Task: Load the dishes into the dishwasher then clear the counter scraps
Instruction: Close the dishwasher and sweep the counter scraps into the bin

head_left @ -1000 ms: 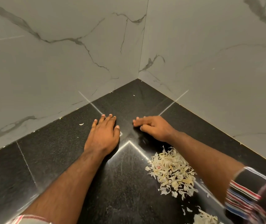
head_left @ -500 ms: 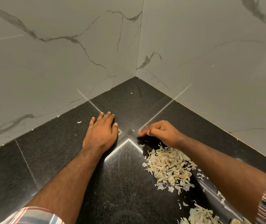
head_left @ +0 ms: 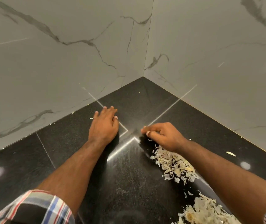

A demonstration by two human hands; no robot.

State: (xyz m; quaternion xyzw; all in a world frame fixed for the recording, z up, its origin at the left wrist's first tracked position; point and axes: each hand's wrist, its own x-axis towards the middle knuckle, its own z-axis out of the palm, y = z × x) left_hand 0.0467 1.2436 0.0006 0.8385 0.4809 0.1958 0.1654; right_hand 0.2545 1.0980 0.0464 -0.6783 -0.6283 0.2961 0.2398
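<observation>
My left hand [head_left: 104,125] lies flat on the shiny black stone surface [head_left: 24,160], fingers straight and spread a little, holding nothing. My right hand [head_left: 163,136] is curled like a scoop, its side down on the surface, and I think it is pushing the scraps; I cannot tell if any bits are inside it. The pile of pale, thin, papery peel scraps [head_left: 174,165] sits just beside my right wrist, partly under my arm. A second pale pile [head_left: 206,210] lies nearer to me, by the bottom edge. One small pale scrap [head_left: 91,118] lies right at my left hand's little finger, and another [head_left: 230,153] lies apart, near the grey marble wall [head_left: 217,70]. I see no dishes here, so I think I am on the scraps part. These scraps look very light. If I sweep fast, they could fly off or slip under my arm. My sleeve could drag the near pile and spread it. Tiny bits by the wall could get missed.
</observation>
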